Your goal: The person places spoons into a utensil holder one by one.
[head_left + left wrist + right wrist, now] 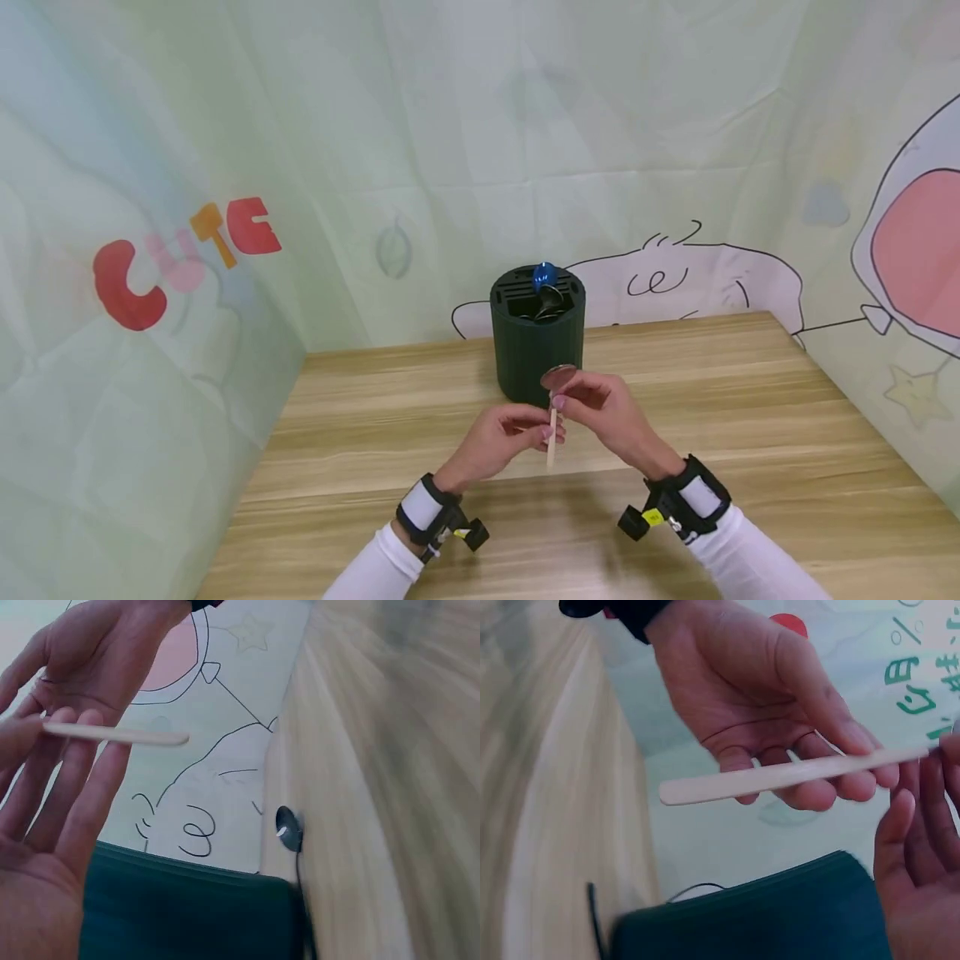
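A spoon with a flat, pale handle and a shiny, reddish bowl (558,377) is held upright, bowl up, in front of the dark green cutlery holder (536,354). The left hand (498,442) pinches its handle (742,782), with the thumb on one side and the fingertips on the other. Higher up, near the bowl, the right hand (607,412) pinches the spoon with thumb and fingers. Blue and dark spoons stand in the holder, a blue bowl (544,275) highest. The left wrist view shows the handle's free end beyond the fingers.
A dark spoon-like thing (289,829) lies at the holder's base, hidden in the head view. The wooden table (375,375) meets printed cloth walls (420,150) at the back and sides.
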Demonstrator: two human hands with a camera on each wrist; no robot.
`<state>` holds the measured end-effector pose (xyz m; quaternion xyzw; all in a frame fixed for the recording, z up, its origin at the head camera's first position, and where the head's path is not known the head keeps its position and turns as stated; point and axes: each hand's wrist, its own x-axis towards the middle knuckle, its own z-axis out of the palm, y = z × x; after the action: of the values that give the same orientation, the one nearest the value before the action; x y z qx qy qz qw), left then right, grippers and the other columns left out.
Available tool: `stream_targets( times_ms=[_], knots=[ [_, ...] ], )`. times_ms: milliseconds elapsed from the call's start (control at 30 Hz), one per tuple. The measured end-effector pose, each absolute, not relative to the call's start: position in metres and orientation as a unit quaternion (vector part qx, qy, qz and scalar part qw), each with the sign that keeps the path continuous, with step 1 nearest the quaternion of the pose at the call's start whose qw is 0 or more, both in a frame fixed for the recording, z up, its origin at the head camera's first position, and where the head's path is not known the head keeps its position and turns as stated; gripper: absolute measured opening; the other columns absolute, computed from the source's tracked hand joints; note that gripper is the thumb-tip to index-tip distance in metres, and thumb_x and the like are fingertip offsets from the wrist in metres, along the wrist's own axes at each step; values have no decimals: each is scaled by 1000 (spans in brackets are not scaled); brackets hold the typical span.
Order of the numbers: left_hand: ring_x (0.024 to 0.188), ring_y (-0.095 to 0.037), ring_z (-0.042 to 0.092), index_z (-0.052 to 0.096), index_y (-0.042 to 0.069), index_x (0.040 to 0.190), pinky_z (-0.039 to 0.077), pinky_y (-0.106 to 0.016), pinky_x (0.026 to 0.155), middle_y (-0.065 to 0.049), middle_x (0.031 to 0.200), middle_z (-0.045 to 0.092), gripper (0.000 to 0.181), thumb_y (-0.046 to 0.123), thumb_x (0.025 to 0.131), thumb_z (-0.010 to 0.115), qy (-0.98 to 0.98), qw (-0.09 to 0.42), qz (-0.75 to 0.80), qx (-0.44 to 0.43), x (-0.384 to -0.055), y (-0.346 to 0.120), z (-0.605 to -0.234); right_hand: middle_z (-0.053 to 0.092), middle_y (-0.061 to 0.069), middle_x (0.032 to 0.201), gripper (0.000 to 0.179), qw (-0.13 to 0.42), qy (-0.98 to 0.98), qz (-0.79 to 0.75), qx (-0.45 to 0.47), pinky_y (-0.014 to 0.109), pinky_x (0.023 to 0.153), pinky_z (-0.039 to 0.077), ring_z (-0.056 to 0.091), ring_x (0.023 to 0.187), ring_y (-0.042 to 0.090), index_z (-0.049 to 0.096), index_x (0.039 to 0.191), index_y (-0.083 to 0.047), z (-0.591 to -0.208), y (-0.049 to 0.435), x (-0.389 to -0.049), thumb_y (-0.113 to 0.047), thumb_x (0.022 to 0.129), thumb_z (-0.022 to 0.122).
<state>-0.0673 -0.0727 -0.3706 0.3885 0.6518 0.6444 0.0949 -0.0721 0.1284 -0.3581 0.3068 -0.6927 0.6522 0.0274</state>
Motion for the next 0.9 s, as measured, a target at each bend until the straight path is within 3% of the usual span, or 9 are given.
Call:
stream_targets(
  times_ms=[267, 500, 733, 900],
  knots=[
    [77, -26, 63, 63, -4, 96, 55, -39, 64, -17, 89, 65, 10, -3, 87, 57, 703, -71, 586, 397, -74, -65, -321, 62, 10, 91, 9, 108, -746, 584, 302, 28, 68, 52, 59, 76, 24, 62, 96, -5, -302, 123, -78, -3, 88, 59],
    [70, -25, 63, 64, -3, 93, 55, -35, 60, -16, 91, 63, 8, -1, 87, 58, 722, -136, 558, 387, -86, -65, -284, 61, 13, 87, 9, 149, -756, 552, 318, 25, 65, 50, 57, 73, 29, 60, 95, 2, -247, 114, -79, 1, 87, 57],
    [71, -27, 62, 62, -7, 95, 55, -35, 59, -20, 86, 64, 11, -2, 86, 60, 710, -197, 551, 392, -103, -63, -248, 61, 16, 82, 9, 193, -749, 540, 332, 39, 61, 47, 54, 66, 22, 61, 95, 2, -208, 109, -94, -4, 90, 56],
    [71, -27, 62, 63, -7, 97, 55, -32, 60, -19, 87, 65, 14, 1, 87, 60, 723, -219, 537, 375, -114, -64, -227, 60, 19, 80, 9, 207, -741, 540, 340, 31, 61, 47, 55, 66, 23, 60, 94, 3, -190, 106, -108, -5, 90, 56]
  ],
)
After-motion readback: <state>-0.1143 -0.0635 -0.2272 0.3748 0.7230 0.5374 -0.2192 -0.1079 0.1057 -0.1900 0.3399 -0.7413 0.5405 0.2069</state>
